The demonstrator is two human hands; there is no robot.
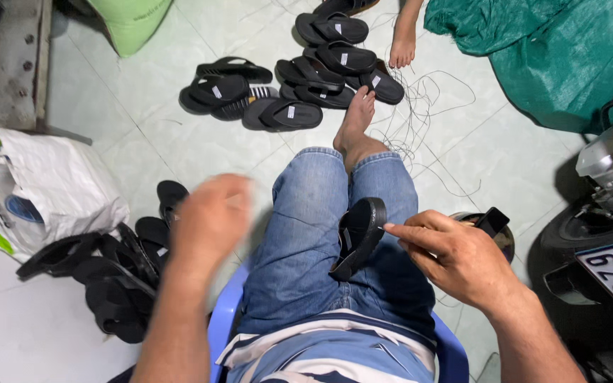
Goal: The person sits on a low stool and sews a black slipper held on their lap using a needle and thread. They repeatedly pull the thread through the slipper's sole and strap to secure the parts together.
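The sandal [357, 236] on the lap is black, as are the sandals [305, 78] heaped on the floor and the pile [115, 276] at the left; the jeans [313, 234] are faded blue; the shirt [335, 354] is striped in white, pale blue and navy; the chair [223, 319] is blue plastic; the floor tiles [136, 128] are pale green-white; the netting [562, 50] is dark green; the sack [37, 184] is white with blue and green print; the bag [133, 21] is light green.

A single head-worn camera looks steeply down from the seated person's own eye level, close over the lap and both forearms. It faces forward across the tiled floor [143, 135], taking in the piles of black sandals ahead and to the left. The left hand [211, 216] is blurred, probably by motion.
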